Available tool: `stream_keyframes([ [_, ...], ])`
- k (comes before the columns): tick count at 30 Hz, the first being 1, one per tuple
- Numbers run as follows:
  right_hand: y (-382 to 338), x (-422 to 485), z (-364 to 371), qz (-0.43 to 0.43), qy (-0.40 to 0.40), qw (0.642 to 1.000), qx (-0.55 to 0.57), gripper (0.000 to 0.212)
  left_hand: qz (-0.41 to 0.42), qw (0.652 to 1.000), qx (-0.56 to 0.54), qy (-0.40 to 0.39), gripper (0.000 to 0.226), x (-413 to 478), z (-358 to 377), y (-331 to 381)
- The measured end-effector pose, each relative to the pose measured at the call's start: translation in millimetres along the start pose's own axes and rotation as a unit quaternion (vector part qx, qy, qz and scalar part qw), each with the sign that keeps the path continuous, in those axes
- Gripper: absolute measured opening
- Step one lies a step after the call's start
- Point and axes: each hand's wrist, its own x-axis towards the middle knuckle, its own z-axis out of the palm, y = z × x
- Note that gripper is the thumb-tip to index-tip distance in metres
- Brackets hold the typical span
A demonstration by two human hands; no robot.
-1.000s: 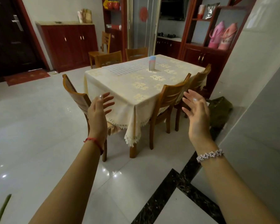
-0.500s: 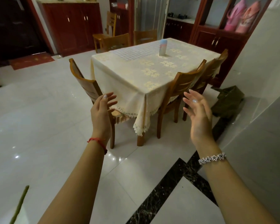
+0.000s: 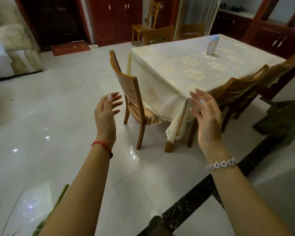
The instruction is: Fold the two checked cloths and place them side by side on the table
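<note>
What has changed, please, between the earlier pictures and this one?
The camera has come closer to the table, which now looks larger; nothing was taken hold of or let go. The left hand and right hand stay raised, open and empty; the checked cloth still lies flat by the bottle.

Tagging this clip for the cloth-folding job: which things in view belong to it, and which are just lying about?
Job: checked cloth, table, left hand, right hand (both empty).
Lying about: bottle, near chair, green bag, red mat.
</note>
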Motion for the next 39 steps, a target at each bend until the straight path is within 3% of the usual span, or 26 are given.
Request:
stream_keyframes([
  [25, 100, 240, 146, 0.023, -0.136, 0.990, -0.001, 0.025, 0.018, 0.988, 0.003, 0.152, 0.030, 218, 11, -33],
  [39, 152, 339, 265, 0.028, -0.140, 0.990, -0.012, 0.026, 0.017, 0.989, 0.007, 0.150, 0.028, 371, -25, -60],
])
